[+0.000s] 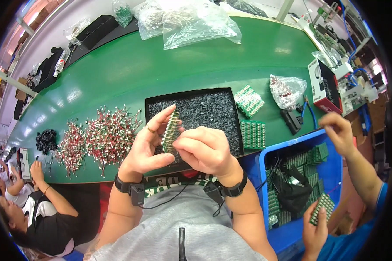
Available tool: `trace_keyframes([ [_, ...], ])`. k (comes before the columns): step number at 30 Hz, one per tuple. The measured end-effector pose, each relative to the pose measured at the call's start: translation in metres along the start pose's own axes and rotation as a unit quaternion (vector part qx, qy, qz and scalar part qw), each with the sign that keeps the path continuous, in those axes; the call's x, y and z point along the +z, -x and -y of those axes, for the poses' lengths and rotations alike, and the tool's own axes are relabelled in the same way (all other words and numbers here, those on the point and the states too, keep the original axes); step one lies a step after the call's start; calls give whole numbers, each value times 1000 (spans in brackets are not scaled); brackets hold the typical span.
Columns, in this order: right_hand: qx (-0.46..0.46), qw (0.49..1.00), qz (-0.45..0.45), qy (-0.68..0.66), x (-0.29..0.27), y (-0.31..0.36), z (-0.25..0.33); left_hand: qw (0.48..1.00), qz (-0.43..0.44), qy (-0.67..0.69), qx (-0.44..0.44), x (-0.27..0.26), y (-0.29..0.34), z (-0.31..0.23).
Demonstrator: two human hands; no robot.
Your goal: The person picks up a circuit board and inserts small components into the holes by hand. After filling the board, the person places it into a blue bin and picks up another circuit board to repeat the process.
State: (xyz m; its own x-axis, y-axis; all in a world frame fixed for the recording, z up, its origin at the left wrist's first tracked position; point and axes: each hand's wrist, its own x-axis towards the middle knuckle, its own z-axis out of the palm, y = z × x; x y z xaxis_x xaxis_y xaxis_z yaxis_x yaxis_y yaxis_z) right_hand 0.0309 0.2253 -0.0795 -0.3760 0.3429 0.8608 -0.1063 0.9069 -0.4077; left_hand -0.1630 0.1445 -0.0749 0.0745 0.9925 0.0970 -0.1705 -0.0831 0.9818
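My left hand point(144, 145) grips a panel of small circuit boards point(170, 130) between thumb and fingers, and the panel is tilted almost edge-on. Close against its right side is my right hand point(208, 150), thumb and fingers pinched together. Whatever sits in that pinch is hidden or too small to name. Both hands are above the near part of a black tray point(238, 126), which holds a layer of small black plastic parts point(204, 102). To the right of the tray lie two stacks of green board panels, one farther point(249, 101) and one nearer point(253, 135).
Red-and-white wire leads point(111, 139) and a black pile point(46, 141) lie left. A blue bin point(262, 169) with board panels stands right, beside a co-worker's hand holding a panel point(322, 209). A glue gun point(290, 121) and plastic bags point(200, 26) are on the green table point(117, 78).
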Motion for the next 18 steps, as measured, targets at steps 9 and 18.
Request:
trace_keyframes([
  [9, 7, 1000, 2, 7, 3, -4, 0, 997, 67, -19, 31, -14, -1, 2],
  [18, 30, 999, 13, -4, 2, -5, 0, 999, 12, -37, 16, -4, 0, -1],
])
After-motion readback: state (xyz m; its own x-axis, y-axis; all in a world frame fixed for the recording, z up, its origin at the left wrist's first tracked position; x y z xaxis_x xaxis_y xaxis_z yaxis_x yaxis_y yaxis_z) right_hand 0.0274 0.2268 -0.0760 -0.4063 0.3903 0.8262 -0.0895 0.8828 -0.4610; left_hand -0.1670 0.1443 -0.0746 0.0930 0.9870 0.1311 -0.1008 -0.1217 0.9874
